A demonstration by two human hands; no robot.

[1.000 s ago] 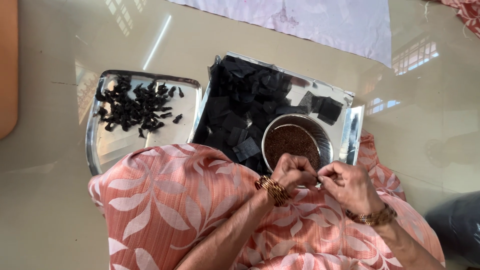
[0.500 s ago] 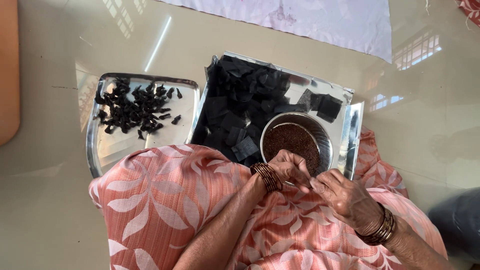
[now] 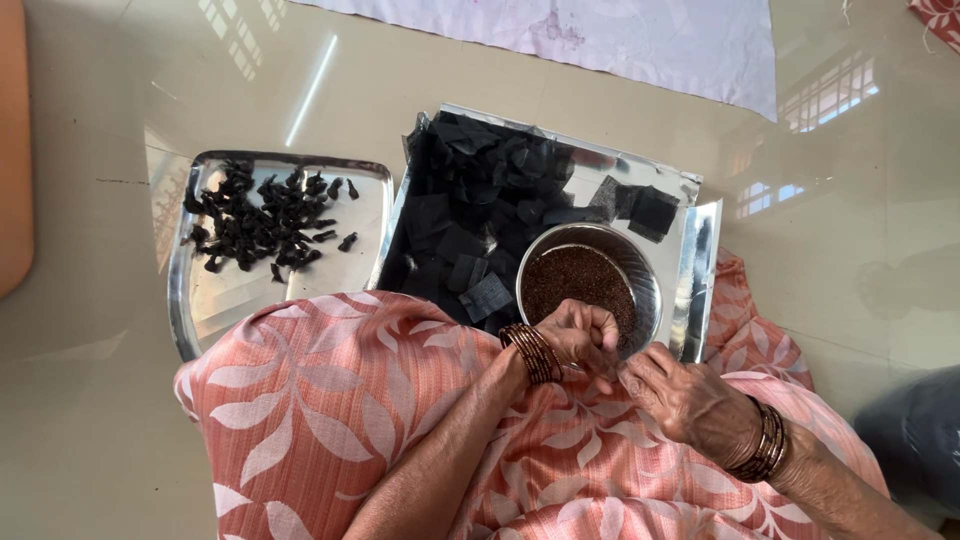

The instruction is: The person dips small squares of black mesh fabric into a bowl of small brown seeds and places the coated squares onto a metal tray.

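Note:
My left hand (image 3: 578, 338), with brown bangles at the wrist, is curled shut at the near rim of a steel bowl (image 3: 645, 275) filled with fine brown seeds. My right hand (image 3: 682, 397) is just to its right over my lap, its fingertips pinched toward the left hand's fingers. Whatever lies between the fingertips is hidden. The bowl stands on a shiny steel tray (image 3: 690, 235) heaped with black cloth squares (image 3: 480, 200). A second steel tray (image 3: 215, 300) to the left carries several small black tied bundles (image 3: 262, 218).
Peach cloth with a white leaf print (image 3: 330, 410) covers my lap below the trays. A white cloth (image 3: 620, 35) lies on the glossy beige floor beyond them. An orange edge (image 3: 12, 150) shows at far left and a dark object (image 3: 915, 430) at right.
My right hand has drawn down and to the right, a little away from the left hand. The left hand has stayed at the bowl's rim.

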